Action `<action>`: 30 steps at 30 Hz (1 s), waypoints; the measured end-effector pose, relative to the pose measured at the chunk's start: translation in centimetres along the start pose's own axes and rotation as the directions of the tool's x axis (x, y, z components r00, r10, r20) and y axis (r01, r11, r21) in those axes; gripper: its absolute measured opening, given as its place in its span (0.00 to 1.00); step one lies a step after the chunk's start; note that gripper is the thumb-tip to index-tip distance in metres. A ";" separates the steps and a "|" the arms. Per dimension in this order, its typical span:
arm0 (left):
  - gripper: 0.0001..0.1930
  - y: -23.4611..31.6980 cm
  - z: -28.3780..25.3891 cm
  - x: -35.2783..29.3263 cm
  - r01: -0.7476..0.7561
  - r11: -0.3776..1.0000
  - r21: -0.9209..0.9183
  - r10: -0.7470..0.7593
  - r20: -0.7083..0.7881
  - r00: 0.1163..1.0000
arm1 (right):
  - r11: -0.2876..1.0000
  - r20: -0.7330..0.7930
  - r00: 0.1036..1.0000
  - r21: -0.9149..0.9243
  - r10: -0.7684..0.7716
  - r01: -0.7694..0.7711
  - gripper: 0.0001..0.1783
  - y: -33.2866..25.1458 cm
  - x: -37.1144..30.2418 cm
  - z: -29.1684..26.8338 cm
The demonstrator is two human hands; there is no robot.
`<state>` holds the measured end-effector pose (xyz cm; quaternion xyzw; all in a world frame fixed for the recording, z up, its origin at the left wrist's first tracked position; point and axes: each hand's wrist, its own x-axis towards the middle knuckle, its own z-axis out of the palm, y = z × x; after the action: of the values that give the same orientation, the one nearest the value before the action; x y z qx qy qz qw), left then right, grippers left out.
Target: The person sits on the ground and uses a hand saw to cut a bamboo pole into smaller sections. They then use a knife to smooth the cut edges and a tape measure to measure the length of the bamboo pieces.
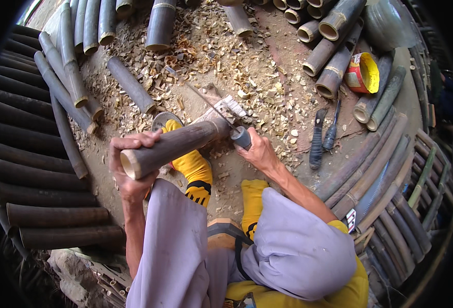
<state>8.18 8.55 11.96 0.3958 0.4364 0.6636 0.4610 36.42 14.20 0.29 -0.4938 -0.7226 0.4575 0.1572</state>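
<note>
My left hand (134,159) is wrapped around the near end of a dark bamboo tube (180,145), whose pale cut rim faces me. The tube slants away to the right. Its far end lies at a pale, chipped wooden block (232,106) on the ground. In my right hand (260,152), a knife is gripped by its thick dark grey handle (241,137). Its long narrow blade (206,101) crosses the tube's far end, pointing away to the left. Whether the edge touches the bamboo, I cannot tell.
Wood chips (206,56) cover the ground ahead. Stacked bamboo (36,169) lines the left; more tubes (334,66) lie far right, beside a yellow-and-red can (362,74). Two dark-handled tools (316,141) lie right of my hand. A saw blade (376,187) lies among bamboo. My yellow-socked feet (194,167) are close by.
</note>
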 end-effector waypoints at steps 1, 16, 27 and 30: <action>0.28 -0.3 0.2 0.2 -0.015 1.000 -0.018 0.016 0.052 0.999 | 0.999 0.026 1.000 0.048 -0.016 0.015 0.22 0.8 0.0 -0.1; 0.20 1.6 0.9 0.3 0.003 0.989 0.149 -0.020 0.109 0.994 | 0.981 0.143 0.977 0.090 0.159 -0.173 0.22 -2.8 -0.3 -1.8; 0.27 3.8 -0.2 0.3 0.297 0.900 0.319 -0.343 0.099 0.934 | 0.988 0.126 0.980 -0.032 0.154 -0.151 0.21 -0.2 0.0 -0.5; 0.28 4.2 -0.5 -1.2 0.441 0.849 0.293 -0.447 -0.049 0.893 | 0.985 0.072 0.984 0.046 0.161 -0.164 0.21 0.2 -0.8 0.6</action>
<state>6.88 6.49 15.62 0.3557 0.6053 0.4619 0.5419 36.44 13.26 0.00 -0.5311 -0.6727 0.5039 0.1077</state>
